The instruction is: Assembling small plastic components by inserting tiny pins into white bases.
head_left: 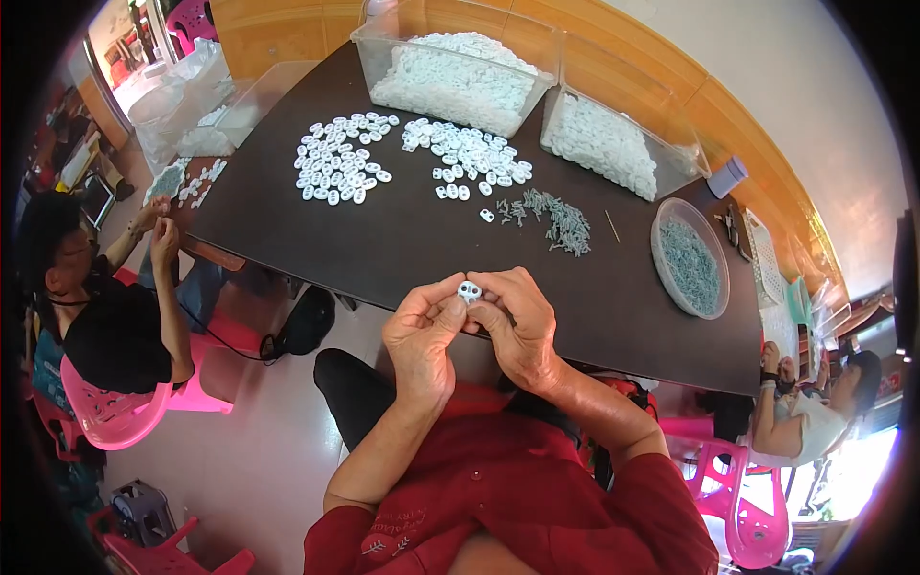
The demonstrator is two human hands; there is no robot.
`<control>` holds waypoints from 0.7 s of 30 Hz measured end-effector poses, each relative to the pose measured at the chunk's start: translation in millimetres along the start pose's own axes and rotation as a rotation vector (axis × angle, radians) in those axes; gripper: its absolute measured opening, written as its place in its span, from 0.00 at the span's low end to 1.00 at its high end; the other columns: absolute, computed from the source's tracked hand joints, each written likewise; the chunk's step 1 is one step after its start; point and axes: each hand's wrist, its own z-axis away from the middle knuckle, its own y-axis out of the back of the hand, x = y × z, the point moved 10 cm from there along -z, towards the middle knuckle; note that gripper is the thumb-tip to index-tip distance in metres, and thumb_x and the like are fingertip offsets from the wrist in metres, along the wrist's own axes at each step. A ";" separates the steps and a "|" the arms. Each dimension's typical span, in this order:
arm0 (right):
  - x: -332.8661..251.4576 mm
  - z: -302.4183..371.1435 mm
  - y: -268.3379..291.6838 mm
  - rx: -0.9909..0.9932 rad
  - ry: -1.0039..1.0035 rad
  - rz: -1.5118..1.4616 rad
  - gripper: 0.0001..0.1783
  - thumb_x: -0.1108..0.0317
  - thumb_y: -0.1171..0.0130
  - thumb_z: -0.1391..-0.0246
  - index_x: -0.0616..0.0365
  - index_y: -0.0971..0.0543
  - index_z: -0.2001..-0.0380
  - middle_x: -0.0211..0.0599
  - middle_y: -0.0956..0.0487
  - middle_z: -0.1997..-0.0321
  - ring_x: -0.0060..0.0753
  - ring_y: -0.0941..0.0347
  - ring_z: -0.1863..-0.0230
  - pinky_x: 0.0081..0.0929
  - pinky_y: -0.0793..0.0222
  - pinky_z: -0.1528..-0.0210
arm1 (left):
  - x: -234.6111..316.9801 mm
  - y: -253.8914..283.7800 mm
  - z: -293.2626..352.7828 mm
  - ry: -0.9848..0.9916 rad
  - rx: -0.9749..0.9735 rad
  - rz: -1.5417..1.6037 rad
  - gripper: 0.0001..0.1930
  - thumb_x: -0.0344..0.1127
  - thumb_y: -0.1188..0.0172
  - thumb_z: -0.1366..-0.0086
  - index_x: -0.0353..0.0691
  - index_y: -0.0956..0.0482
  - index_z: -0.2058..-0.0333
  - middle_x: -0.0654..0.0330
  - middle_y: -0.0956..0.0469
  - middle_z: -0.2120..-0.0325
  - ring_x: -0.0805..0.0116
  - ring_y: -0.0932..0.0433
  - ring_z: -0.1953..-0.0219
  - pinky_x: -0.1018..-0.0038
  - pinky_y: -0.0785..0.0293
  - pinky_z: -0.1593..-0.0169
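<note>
Just off the table's near edge, a small white oval plastic piece (469,290) with two dark holes is pinched between both my hands. My left hand (423,331) grips it from the left with thumb and fingertips. From the other side, my right hand (515,323) closes on it too, its thumb below the piece. Farther up the table, a single white piece (487,216) lies beside a loose pile of small grey-green parts (565,225). Similar white ovals form a left group (335,163) and a middle group (470,149).
Two clear bins, one large (455,81) and one at its right (599,144), hold heaps of white pieces. A round tub (690,259) of grey-green parts and a thin stick (611,226) are to the right. People sit at left (115,307) and right (815,412), near pink chairs.
</note>
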 end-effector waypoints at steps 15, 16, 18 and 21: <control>-17.8 5.9 4.3 0.126 0.133 -0.007 0.17 0.83 0.42 0.54 0.65 0.26 0.58 0.39 0.25 0.67 0.34 0.32 0.71 0.28 0.33 0.70 | 16.0 -14.0 8.6 -0.058 -0.007 0.040 0.12 0.24 0.43 0.39 0.27 0.25 0.56 0.57 0.23 0.67 0.74 0.25 0.69 0.79 0.26 0.63; -16.2 7.3 4.5 0.149 0.119 -0.024 0.16 0.83 0.43 0.54 0.65 0.27 0.58 0.39 0.25 0.67 0.33 0.33 0.71 0.27 0.33 0.70 | 14.8 -13.6 9.9 -0.058 -0.006 0.039 0.12 0.24 0.43 0.39 0.27 0.25 0.56 0.57 0.23 0.67 0.74 0.25 0.69 0.79 0.26 0.63; -16.3 9.9 2.1 0.160 0.107 -0.022 0.15 0.82 0.43 0.52 0.66 0.27 0.59 0.40 0.25 0.66 0.34 0.32 0.70 0.27 0.33 0.70 | 19.1 -14.4 12.9 -0.132 -0.025 -0.033 0.12 0.26 0.42 0.38 0.29 0.25 0.57 0.58 0.23 0.63 0.75 0.26 0.63 0.79 0.29 0.57; -22.0 11.0 1.1 0.183 0.126 -0.001 0.13 0.79 0.44 0.50 0.66 0.27 0.59 0.42 0.25 0.66 0.36 0.32 0.70 0.28 0.34 0.69 | 18.3 -9.8 14.0 -0.129 0.023 -0.001 0.11 0.26 0.43 0.38 0.29 0.25 0.57 0.58 0.23 0.63 0.76 0.26 0.62 0.79 0.30 0.55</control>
